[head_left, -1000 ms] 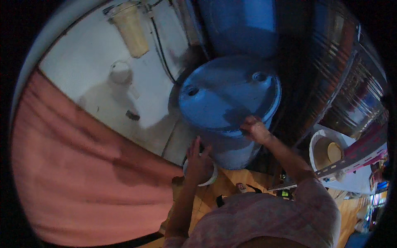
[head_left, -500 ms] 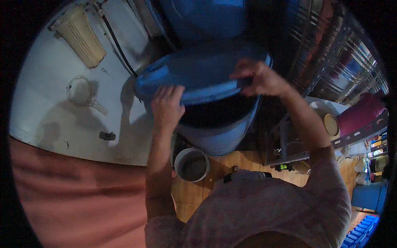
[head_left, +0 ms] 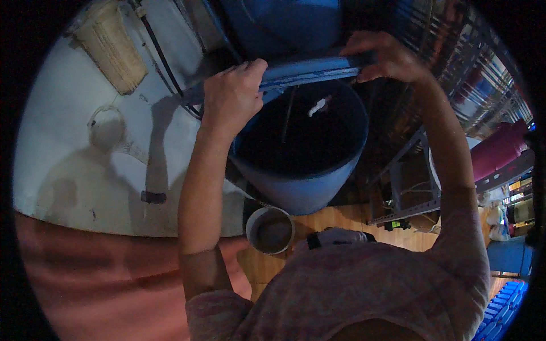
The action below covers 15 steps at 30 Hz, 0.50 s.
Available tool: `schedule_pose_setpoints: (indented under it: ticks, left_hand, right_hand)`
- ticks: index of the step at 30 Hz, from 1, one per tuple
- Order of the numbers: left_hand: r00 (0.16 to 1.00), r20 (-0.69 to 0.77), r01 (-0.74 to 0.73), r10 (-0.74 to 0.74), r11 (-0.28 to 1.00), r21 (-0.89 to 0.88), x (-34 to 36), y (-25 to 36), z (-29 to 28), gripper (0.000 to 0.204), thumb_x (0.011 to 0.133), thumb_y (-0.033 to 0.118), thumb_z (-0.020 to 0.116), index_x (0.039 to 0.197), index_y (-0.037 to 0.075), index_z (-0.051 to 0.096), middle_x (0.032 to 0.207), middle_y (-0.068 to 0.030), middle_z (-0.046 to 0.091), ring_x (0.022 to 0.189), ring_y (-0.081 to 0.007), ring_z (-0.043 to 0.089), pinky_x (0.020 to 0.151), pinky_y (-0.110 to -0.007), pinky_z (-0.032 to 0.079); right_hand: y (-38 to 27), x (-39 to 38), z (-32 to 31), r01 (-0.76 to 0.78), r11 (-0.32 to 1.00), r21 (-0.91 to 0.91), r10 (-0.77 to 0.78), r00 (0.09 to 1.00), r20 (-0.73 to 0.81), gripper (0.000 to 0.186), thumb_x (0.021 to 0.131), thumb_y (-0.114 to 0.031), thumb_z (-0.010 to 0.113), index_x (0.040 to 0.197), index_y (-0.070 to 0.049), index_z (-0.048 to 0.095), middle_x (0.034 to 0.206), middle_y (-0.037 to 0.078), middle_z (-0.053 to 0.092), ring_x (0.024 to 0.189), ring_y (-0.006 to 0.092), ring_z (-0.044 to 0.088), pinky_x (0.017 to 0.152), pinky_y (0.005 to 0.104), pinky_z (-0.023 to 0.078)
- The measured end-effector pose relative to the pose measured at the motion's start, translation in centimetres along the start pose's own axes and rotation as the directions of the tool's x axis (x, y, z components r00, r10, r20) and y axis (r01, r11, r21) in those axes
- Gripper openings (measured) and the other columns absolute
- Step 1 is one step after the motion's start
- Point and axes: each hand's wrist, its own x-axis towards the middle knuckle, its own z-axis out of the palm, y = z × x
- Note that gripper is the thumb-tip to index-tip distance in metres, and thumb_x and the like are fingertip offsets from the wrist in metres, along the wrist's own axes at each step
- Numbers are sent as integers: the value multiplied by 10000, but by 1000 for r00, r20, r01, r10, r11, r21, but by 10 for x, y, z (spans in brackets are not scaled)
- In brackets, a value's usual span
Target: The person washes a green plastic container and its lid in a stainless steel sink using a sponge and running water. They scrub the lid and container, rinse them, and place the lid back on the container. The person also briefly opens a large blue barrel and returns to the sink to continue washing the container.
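A blue lid (head_left: 307,74) is held up at the far side of a large blue barrel (head_left: 301,190), tilted so that its edge faces me. My left hand (head_left: 232,99) grips the lid's left part, fingers wrapped over it. At the lid's right end my right hand (head_left: 387,57) closes on the rim, thumb below and fingers above. The barrel's mouth lies uncovered and its inside is dark. A white fitting (head_left: 318,107) shows inside near the far wall, beside a thin dark rod or hose.
A small white bucket (head_left: 271,230) stands on the wooden floor in front of the barrel. To the right is a metal shelf (head_left: 406,210) with a magenta container (head_left: 500,150). On the left are a white wall panel (head_left: 74,148) and a reddish cloth (head_left: 114,278). Another blue barrel (head_left: 284,25) stands behind.
Both hands have moved up and away from me with the lid. The lid has tipped from lying across the barrel to nearly edge-on, and the barrel's mouth has come into view.
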Motion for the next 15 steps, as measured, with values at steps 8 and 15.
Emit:
schedule_pose_setpoints:
  ticks: [8,15]
  left_hand:
    - [934,-331,-131,131,991,22,10,-25,11,527,623,51,748,1118,138,589,944,-46,635,846,-268,641,711,-380,528]
    - [951,-301,-88,70,995,-48,51,-47,1,425,674,50,723,1084,100,619,968,-89,624,893,-274,630,769,-369,509]
  right_hand:
    - [25,1,9,-62,964,258,121,969,-216,533,629,-179,806,1116,-16,667,1094,98,619,1046,246,566,909,338,440]
    - [44,13,6,-79,964,255,198,854,-481,483,712,-183,747,1151,-7,651,1219,106,612,1116,217,563,953,322,416]
